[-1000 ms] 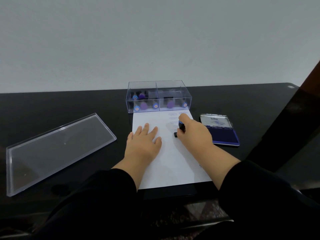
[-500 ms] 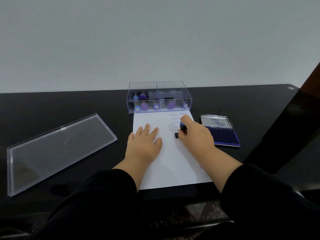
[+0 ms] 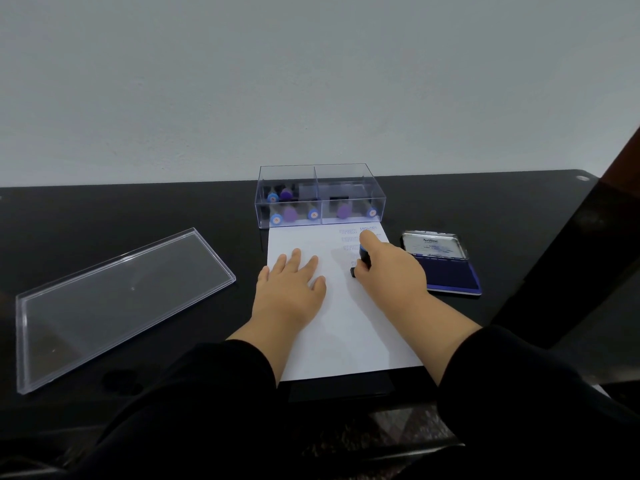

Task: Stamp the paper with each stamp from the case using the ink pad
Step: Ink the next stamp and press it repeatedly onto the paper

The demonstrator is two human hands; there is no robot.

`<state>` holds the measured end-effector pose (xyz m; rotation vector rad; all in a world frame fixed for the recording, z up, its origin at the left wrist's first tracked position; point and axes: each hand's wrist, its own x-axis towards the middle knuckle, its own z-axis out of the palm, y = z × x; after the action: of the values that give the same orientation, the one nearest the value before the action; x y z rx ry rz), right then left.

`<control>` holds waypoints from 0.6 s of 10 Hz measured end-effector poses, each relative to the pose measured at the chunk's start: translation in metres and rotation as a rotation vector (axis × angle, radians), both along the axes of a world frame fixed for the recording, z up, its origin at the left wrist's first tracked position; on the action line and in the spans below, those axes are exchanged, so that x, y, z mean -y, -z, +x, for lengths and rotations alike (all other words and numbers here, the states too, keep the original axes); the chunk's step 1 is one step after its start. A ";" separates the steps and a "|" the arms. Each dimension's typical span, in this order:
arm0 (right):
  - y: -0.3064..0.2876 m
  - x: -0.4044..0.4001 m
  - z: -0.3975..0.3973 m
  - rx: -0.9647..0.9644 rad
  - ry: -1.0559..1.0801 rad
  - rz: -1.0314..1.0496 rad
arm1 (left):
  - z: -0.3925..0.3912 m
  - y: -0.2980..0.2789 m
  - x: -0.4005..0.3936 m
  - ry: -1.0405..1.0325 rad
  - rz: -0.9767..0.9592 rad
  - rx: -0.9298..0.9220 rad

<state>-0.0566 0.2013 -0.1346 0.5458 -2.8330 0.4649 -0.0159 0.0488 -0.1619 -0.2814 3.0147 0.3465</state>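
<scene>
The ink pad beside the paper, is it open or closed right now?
Open. The ink pad has its silver lid folded back toward the wall, leaving the dark blue inking surface exposed, right of the paper.

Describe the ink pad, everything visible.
The ink pad lies open on the black table, right of the paper and apart from it. A shallow rectangular case: its dark blue inked pad faces up nearest the person, and its metallic lid is hinged back at the far side, its inner face bearing a label headed "Artline". The right hand, gripping a stamp on the paper, overlaps its left edge in view; contact cannot be told.
</scene>
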 end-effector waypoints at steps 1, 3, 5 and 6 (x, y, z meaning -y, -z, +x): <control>0.001 -0.001 0.001 -0.006 0.004 -0.013 | 0.000 0.000 0.000 -0.002 0.002 -0.004; 0.004 -0.006 -0.001 0.015 -0.004 -0.109 | 0.001 -0.001 -0.001 -0.002 -0.006 0.001; 0.002 -0.007 -0.005 0.045 -0.007 -0.161 | 0.001 -0.003 0.000 0.004 -0.012 0.016; 0.001 -0.005 -0.005 0.036 -0.005 -0.109 | 0.001 -0.002 -0.001 0.003 -0.005 0.013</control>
<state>-0.0619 0.2062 -0.1357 0.5283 -2.8202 0.6325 -0.0153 0.0493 -0.1600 -0.2782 3.0031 0.3351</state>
